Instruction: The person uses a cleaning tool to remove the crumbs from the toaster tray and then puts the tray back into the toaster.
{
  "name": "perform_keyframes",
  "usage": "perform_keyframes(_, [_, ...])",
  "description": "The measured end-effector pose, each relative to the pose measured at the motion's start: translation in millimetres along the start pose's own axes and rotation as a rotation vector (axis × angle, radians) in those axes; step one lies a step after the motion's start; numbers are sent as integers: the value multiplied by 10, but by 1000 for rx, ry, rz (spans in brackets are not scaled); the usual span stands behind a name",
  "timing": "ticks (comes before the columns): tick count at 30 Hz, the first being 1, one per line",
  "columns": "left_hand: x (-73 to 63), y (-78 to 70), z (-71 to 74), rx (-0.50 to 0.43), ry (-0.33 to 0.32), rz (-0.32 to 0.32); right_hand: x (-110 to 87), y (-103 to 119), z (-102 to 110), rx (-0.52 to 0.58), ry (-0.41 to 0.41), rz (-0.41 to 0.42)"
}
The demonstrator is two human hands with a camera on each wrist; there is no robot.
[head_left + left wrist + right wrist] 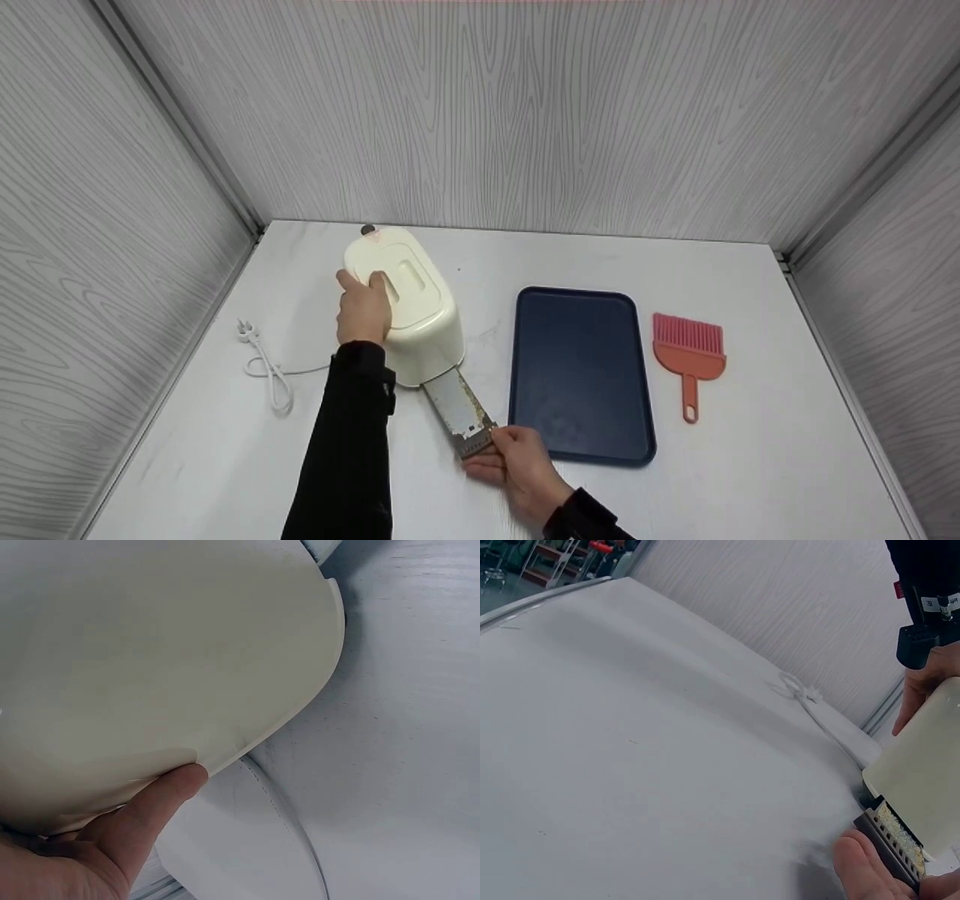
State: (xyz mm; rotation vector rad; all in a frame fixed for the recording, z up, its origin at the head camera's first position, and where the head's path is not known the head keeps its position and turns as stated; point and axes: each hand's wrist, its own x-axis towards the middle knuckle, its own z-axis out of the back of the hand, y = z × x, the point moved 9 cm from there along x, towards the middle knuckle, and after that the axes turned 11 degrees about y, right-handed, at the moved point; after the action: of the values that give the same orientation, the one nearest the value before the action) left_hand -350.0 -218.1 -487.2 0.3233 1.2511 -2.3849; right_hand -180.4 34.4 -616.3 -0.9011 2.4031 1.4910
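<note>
Near the far edge of the worktop [787, 420], my left grip [364, 311] clasped the toaster [429, 334], apparently to steady it; my right grip [525, 466] pinched the jutting crumb tray [453, 405].

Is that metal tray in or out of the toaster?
Partly out: the metal tray sticks out from the toaster. Its far end is hidden, so how much remains inside I cannot tell.
</note>
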Motion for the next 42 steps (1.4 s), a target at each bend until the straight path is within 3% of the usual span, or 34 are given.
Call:
perform_keyframes(21, [-23, 6, 5, 5, -4, -8, -94, -18, 122, 10, 3, -47])
perform_keyframes(42, [-30, 1, 5, 0, 8, 4, -209, -5, 226, -22, 23, -27])
